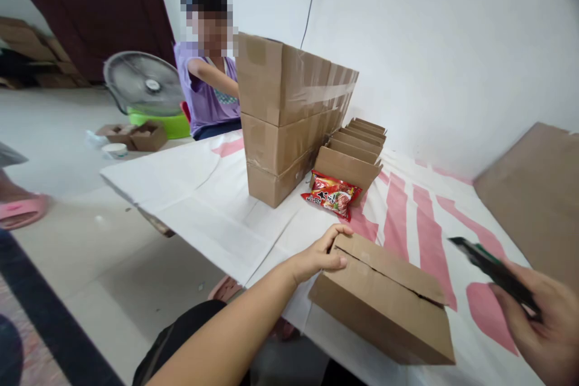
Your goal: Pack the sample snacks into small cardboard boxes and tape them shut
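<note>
A closed brown cardboard box (pixel 384 295) lies at the table's near edge, a dark seam running along its top between the two flaps. My left hand (pixel 328 253) grips its far left end, thumb on top and fingers over the edge. To the right of the box, my right hand (pixel 538 313) is closed around a black utility knife (pixel 495 271) with a green detail, slightly blurred. The knife's tip points left and is apart from the box. Beyond the box, a red food packet (pixel 332 194) leans against an open carton (pixel 346 167).
A tall stack of taped boxes (pixel 266 139) stands left of a row of open cartons (pixel 362 136). Behind the stack sits a person in a purple top (pixel 199 90), near a floor fan (pixel 145 83). A large cardboard sheet (pixel 534 193) leans at right. White-and-pink sheeting covers the table (pixel 181 175).
</note>
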`<state>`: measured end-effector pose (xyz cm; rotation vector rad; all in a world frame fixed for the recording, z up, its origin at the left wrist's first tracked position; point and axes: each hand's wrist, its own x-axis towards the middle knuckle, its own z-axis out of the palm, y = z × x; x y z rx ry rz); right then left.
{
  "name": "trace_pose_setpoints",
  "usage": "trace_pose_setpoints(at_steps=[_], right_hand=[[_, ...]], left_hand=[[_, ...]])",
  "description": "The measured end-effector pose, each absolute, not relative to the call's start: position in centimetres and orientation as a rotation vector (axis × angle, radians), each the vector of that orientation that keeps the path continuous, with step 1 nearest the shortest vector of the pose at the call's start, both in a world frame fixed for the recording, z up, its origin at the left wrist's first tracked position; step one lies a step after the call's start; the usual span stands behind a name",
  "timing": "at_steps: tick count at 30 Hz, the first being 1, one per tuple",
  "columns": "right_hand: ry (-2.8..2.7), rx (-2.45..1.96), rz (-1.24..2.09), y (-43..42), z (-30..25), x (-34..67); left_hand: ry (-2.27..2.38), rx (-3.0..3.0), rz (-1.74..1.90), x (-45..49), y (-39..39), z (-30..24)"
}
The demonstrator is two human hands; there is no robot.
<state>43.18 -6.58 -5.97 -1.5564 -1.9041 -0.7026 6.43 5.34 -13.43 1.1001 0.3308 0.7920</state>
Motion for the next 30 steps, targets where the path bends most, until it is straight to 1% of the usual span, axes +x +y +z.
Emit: trace_pose_setpoints(at_steps=[2, 4, 7, 11, 20, 30], right_hand=[[-2.148, -1.324, -0.755, -5.1, -2.9, 38.4], [-2.33, -1.166, -0.882, -3.7, -1.3, 34.0], [-2.514, -0.947, -0.995, -2.1, -0.4, 29.6], [-2.627, -0.792, -1.057, -1.0, 0.4, 27.1], [-2.712, -0.714, -1.235, -2.4, 2.7, 26.7], [-2.791, -0.779, -1.242, -3.2, 3.3, 28.4]], left_hand=[[0.33, 1.109, 0.803, 6.4, 5.4, -13.4], [0.313, 1.105, 0.81, 6.4, 5.4, -13.3], [0.286, 1.09, 0.816, 6.4, 5.2, -13.0], [0.317, 1.095, 0.81, 6.3, 5.0, -12.7], [0.333, 1.151, 0.828, 6.1, 5.3, -13.3], [0.385, 1.192, 0.8, 6.1, 5.3, -13.0]])
